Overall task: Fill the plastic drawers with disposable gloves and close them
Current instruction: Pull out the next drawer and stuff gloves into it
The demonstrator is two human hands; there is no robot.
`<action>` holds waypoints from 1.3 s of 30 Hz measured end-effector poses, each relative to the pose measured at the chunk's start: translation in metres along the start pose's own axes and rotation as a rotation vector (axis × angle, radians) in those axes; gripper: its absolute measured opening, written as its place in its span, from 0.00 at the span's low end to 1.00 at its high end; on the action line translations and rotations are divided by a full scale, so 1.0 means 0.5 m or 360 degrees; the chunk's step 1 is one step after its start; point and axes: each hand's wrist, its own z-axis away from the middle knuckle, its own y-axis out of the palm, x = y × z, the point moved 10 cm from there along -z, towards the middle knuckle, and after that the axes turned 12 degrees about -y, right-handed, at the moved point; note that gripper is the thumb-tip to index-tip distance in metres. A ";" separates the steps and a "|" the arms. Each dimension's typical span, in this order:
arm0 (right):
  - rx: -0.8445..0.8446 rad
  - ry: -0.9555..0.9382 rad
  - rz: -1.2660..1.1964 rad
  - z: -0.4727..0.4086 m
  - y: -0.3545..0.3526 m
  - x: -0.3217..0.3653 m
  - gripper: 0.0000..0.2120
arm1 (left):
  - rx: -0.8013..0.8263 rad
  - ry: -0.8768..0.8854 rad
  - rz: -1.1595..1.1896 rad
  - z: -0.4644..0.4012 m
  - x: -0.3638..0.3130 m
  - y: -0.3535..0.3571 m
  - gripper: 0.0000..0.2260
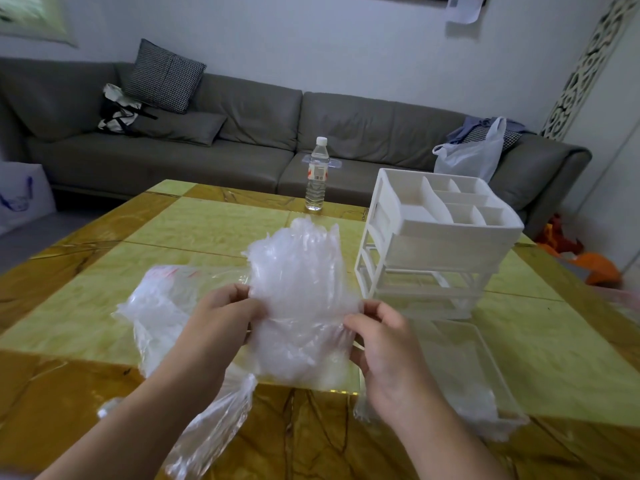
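Head view: both hands lift a wad of gloves above the table. Left hand fingers pinch its left edge; right hand fingers pinch its right edge. Drawer unit stands just right, one drawer pulled out, lying on the table.

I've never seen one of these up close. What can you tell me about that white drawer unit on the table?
The drawer unit looks like white plastic. Its open top is split by dividers into several compartments, which look empty. Below is a frame with drawer slots. It stands upright on the right of the yellow table. A clear drawer lies on the table just in front. Neither hand touches it.
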 end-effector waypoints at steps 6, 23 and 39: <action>0.0312 0.0205 -0.0199 0.026 0.051 -0.012 0.13 | 0.0007 0.0111 -0.0149 0.014 -0.001 0.012 0.09; -0.0027 0.0015 -0.0255 -0.007 -0.039 0.046 0.07 | -0.0582 0.0513 -0.0877 0.070 -0.060 -0.017 0.17; 0.0277 -0.0181 -0.0160 0.009 -0.004 0.050 0.08 | 0.0436 0.0135 0.0089 0.090 -0.013 0.108 0.16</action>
